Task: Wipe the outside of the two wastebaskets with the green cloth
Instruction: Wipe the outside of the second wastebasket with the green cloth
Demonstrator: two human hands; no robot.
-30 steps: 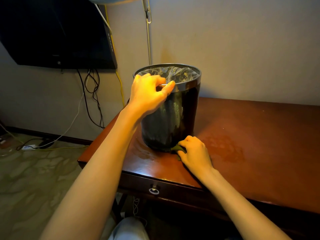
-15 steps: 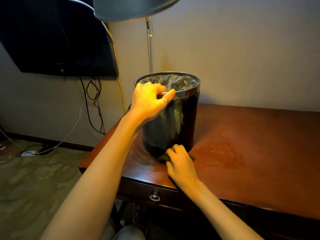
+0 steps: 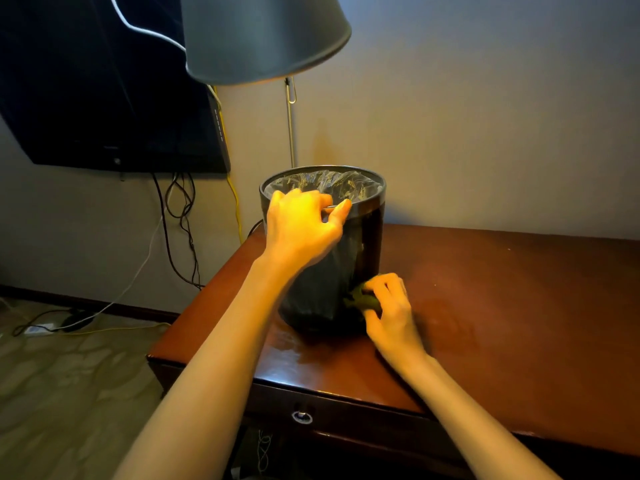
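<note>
Far left of the wastebasket (image 3: 370, 244), down on the patterned carpet (image 3: 69, 393): a white power strip (image 3: 36, 329) among loose cables (image 3: 183, 216) trailing from the wall (image 3: 485, 133). Above those, wall-mounted: a dark television (image 3: 104, 98), small markings on its right edge too fine to read. Overhead, slightly left of the wastebasket: a grey lampshade (image 3: 263, 36), with its thin metal pole (image 3: 291, 133) directly behind the rim.

Black wastebasket upright at the left end of the desk (image 3: 519, 306), lined with a crinkled clear bag (image 3: 325, 183). Left hand (image 3: 301, 223) on the near rim, thumb and curled fingers pinching it.

Low on the wastebasket's right side, just above the desk: the green cloth (image 3: 363, 300), bunched and pressed to the black surface. Right hand (image 3: 391, 310) wrapped round the cloth, fingers bent.

Below the wastebasket, in the desk's front: a drawer (image 3: 346, 412) with a round metal pull (image 3: 302, 416). Right of the wastebasket: glossy reddish-brown desktop, dull smears in the sheen.
</note>
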